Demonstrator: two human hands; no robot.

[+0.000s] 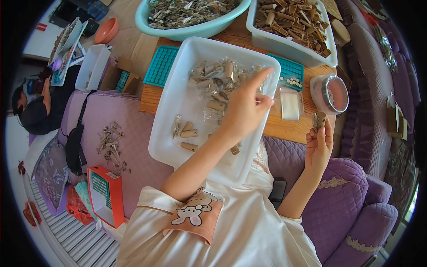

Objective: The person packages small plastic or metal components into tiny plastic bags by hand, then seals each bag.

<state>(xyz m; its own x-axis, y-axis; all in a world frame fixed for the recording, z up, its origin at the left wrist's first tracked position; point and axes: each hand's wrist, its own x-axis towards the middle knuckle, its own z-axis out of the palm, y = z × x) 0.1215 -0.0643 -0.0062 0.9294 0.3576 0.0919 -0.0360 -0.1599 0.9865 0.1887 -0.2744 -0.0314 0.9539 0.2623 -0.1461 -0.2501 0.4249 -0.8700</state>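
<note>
My left hand reaches across the white tray, its index finger stretched out and its thumb apart. Its other fingers are partly hidden. Under and beyond it, small brown cardboard tubes and clear plastic packets lie heaped in the tray. Several loose tubes rest at the tray's near left. To the right, my right hand is raised beyond the tray, its fingertips closed round a brown tube. A clear wrapped piece sits against that tube.
Behind the tray stand a turquoise basin of packets and a white bin of brown pieces. Teal molds, a clear bag and a tape roll lie on the wooden table. Another person sits far left.
</note>
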